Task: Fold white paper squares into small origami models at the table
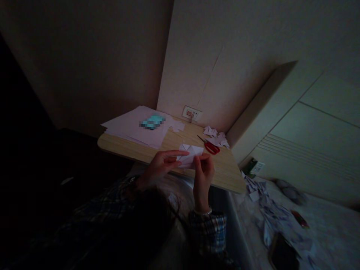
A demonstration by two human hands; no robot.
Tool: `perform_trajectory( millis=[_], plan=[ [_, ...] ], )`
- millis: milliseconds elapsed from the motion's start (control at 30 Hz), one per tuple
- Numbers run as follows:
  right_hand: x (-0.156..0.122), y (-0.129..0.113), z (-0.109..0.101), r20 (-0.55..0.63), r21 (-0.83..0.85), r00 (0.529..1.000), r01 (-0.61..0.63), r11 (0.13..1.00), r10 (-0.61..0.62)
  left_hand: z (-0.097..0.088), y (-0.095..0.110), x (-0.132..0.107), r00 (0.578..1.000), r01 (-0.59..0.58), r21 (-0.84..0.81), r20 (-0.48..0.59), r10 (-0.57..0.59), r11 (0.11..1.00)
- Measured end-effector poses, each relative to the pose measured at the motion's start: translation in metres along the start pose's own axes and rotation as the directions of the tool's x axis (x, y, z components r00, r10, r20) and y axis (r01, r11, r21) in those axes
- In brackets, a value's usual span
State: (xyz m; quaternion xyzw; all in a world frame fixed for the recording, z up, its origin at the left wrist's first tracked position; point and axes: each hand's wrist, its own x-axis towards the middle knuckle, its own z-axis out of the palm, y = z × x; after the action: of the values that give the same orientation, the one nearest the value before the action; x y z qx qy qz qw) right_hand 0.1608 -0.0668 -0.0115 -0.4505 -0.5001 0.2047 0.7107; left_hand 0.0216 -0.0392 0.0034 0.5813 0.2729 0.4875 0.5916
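Nearest me on the head view, a plaid sleeve (215, 228), and past it my right hand (204, 171): thumb on the face of the folded paper (189, 155), fingers curled behind, pinching its right side. My left hand (160, 165) pinches the left side, index finger stretched flat across, thumb at the lower edge, probably to keep the creases from springing open. The paper sits up between both hands, over the near edge of the table (227, 172), likely for a clear look. Beyond, red-handled scissors (212, 147) lie within easy reach, I'd judge; folded pieces (221, 139) gather just past them, seemingly out of the way. Across to the left, paper sheets (129, 129) lie stacked. Farthest, a wall socket (192, 113).
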Motion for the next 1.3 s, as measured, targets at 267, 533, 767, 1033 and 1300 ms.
perform_trajectory(
  millis=[267, 533, 767, 1033, 1300],
  plan=[
    [-0.001, -0.002, 0.002, 0.032, 0.013, 0.999, 0.021, 1.000, -0.021, -0.002, -0.002, 0.001, 0.997, 0.013, 0.032, -0.082, -0.010, 0.999],
    [-0.003, -0.001, 0.005, 0.082, -0.030, 0.994, 0.069, 0.997, -0.066, 0.000, -0.003, 0.002, 0.986, -0.010, 0.052, -0.164, 0.019, 0.999],
    [-0.008, -0.005, 0.007, 0.152, -0.050, 0.980, 0.135, 0.990, -0.126, 0.000, -0.007, 0.009, 0.963, -0.039, -0.047, -0.270, 0.025, 0.998],
    [-0.008, -0.004, 0.008, 0.140, -0.056, 0.986, 0.094, 0.994, -0.086, 0.003, -0.005, 0.005, 0.975, 0.001, -0.151, -0.221, -0.035, 0.989],
    [-0.004, 0.007, 0.007, 0.262, -0.057, 0.959, -0.099, 0.993, 0.110, 0.002, -0.006, 0.003, 0.975, -0.043, -0.062, -0.221, 0.028, 0.997]
  ],
)
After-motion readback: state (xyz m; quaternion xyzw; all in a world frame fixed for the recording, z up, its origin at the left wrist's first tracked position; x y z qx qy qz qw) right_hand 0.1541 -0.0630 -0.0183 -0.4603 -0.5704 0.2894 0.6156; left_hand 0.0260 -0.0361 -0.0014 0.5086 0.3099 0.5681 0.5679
